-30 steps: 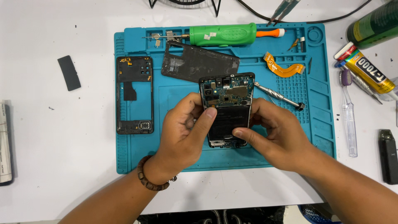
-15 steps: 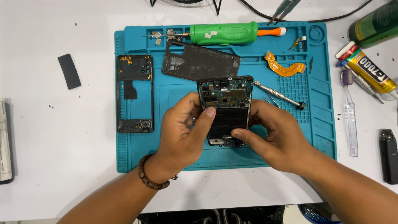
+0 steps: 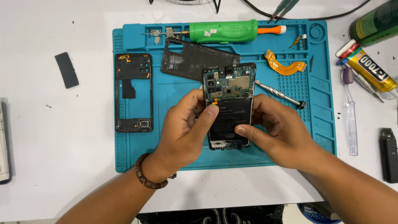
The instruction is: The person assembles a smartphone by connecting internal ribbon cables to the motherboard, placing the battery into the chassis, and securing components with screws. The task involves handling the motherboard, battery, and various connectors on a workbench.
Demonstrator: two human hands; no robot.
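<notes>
I have tilted the opened phone (image 3: pixel 229 107) slightly upright over the blue mat (image 3: pixel 315 103), my left hand (image 3: pixel 186 128) and right hand (image 3: pixel 277 132) gripping its sides, thumbs now pressing its battery, so work has moved there.

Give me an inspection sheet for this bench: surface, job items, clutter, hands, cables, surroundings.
Surface: blue repair mat on a white table.
Job items: opened phone, board and battery exposed, held above the mat.
Clutter: black mid-frame, back cover, green screwdriver, orange flex ribbon and metal bit on the mat; glue tube and toothbrush to the right of it.
Hands: left hand and right hand grip the phone's sides, thumbs on the battery.
Cables: black cable along the top edge.
Surroundings: nothing seen.
</notes>
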